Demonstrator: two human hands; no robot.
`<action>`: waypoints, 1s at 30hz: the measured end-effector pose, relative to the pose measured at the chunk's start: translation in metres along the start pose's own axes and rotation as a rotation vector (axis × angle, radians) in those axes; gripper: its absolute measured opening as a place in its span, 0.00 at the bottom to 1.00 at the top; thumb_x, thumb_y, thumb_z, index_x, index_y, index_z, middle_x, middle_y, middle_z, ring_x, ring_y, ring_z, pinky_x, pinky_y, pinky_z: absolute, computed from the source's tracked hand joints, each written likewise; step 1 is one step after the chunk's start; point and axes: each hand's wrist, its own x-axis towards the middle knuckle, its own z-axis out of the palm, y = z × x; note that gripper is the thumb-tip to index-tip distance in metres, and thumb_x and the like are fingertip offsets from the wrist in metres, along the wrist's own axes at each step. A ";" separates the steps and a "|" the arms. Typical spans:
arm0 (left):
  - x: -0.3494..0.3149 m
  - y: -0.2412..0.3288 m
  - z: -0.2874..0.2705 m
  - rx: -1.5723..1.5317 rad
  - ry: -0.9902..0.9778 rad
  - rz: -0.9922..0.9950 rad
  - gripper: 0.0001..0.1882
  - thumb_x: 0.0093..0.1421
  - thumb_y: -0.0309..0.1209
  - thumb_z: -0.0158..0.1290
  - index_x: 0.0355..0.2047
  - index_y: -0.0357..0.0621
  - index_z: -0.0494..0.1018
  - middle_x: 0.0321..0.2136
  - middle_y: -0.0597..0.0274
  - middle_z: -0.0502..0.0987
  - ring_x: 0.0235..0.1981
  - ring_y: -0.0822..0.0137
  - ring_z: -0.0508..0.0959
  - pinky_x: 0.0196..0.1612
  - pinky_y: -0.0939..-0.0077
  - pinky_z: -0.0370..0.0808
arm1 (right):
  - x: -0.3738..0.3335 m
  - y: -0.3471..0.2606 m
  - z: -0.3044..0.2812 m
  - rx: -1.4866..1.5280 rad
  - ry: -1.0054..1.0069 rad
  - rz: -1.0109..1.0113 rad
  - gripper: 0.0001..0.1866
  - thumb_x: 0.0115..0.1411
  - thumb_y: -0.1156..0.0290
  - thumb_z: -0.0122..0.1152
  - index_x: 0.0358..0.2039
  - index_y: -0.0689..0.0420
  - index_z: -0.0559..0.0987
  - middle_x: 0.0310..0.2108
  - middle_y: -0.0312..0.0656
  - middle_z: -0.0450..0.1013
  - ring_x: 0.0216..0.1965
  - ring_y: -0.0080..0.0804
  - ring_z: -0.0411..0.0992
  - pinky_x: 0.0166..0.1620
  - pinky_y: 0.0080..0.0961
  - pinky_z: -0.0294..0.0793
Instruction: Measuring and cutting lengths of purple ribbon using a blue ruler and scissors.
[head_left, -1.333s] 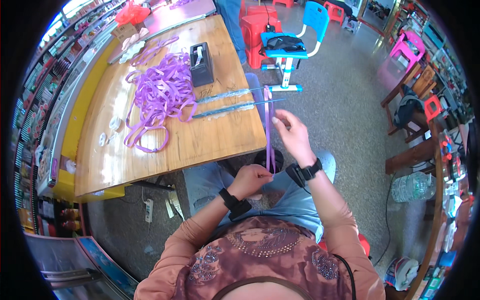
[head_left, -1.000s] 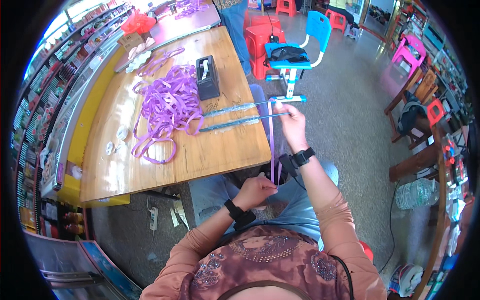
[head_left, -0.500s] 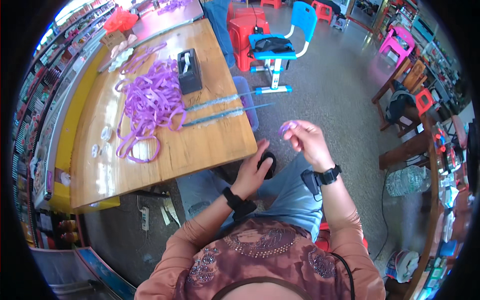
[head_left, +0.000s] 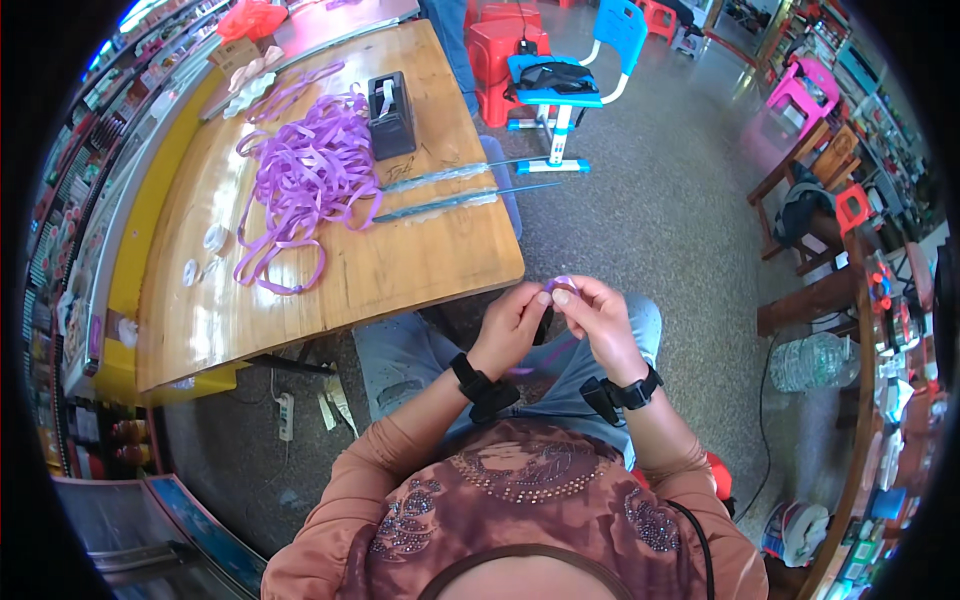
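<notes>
Over my lap, just off the table's near right corner, my left hand (head_left: pixel 512 322) and my right hand (head_left: pixel 597 318) meet fingertip to fingertip. Both pinch a small loop of purple ribbon (head_left: pixel 562 284). A blurred purple length hangs below the hands, above my thighs. On the wooden table (head_left: pixel 430 270) lies a large tangled heap of the same purple ribbon (head_left: pixel 312 165). A black tape dispenser (head_left: pixel 392 128) stands right beside the heap. Two thin blue-green strips (head_left: pixel 440 203), partly in clear wrapping, stick out past the table's right edge.
A small white roll (head_left: pixel 215 237) lies on the table's left side. Beyond the table stand a blue chair (head_left: pixel 560 92) with a black bag on it and red stools (head_left: pixel 497 65). Packed shelves line the left, and a cluttered bench and a large clear bottle (head_left: pixel 815 362) are at right.
My right hand has come down and left with the ribbon loop. My left hand has risen from beside the table corner to meet it, and both now pinch the ribbon.
</notes>
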 end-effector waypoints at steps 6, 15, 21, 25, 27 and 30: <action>-0.004 0.011 -0.008 0.205 -0.012 0.170 0.07 0.64 0.28 0.52 0.36 0.36 0.74 0.28 0.54 0.75 0.30 0.61 0.76 0.35 0.72 0.73 | 0.004 -0.002 0.000 -0.086 0.033 0.045 0.08 0.62 0.67 0.64 0.33 0.58 0.78 0.20 0.25 0.66 0.19 0.09 0.59 0.20 0.11 0.53; -0.006 0.011 -0.006 0.262 0.027 0.231 0.07 0.65 0.28 0.50 0.38 0.37 0.73 0.30 0.52 0.75 0.30 0.55 0.77 0.34 0.68 0.74 | 0.000 0.000 0.000 -0.096 0.037 0.100 0.09 0.62 0.66 0.64 0.31 0.58 0.78 0.21 0.28 0.70 0.18 0.09 0.60 0.19 0.10 0.54; -0.012 0.020 -0.001 0.256 0.073 0.092 0.07 0.67 0.30 0.47 0.38 0.38 0.71 0.29 0.50 0.75 0.29 0.55 0.78 0.34 0.67 0.75 | -0.003 0.000 0.004 -0.161 0.053 0.033 0.09 0.62 0.67 0.64 0.30 0.58 0.79 0.21 0.27 0.70 0.18 0.09 0.59 0.19 0.11 0.55; -0.010 0.016 -0.003 0.248 0.008 0.166 0.08 0.67 0.30 0.46 0.36 0.39 0.70 0.27 0.51 0.74 0.28 0.54 0.76 0.31 0.66 0.72 | -0.005 0.004 0.004 -0.203 0.053 -0.012 0.08 0.62 0.68 0.63 0.30 0.58 0.79 0.22 0.28 0.71 0.18 0.09 0.60 0.20 0.11 0.57; -0.011 0.017 -0.002 0.226 -0.018 0.230 0.09 0.69 0.31 0.44 0.36 0.38 0.69 0.24 0.56 0.73 0.24 0.64 0.75 0.28 0.71 0.72 | -0.007 0.003 0.005 -0.227 0.049 -0.126 0.07 0.63 0.69 0.62 0.31 0.58 0.79 0.23 0.28 0.73 0.19 0.09 0.62 0.21 0.12 0.59; -0.013 0.027 0.004 -0.160 -0.090 -0.014 0.12 0.70 0.32 0.41 0.29 0.41 0.66 0.19 0.65 0.67 0.18 0.73 0.66 0.21 0.77 0.63 | -0.009 0.001 0.008 -0.206 0.037 -0.258 0.06 0.63 0.70 0.61 0.31 0.59 0.80 0.24 0.29 0.73 0.21 0.11 0.64 0.23 0.12 0.64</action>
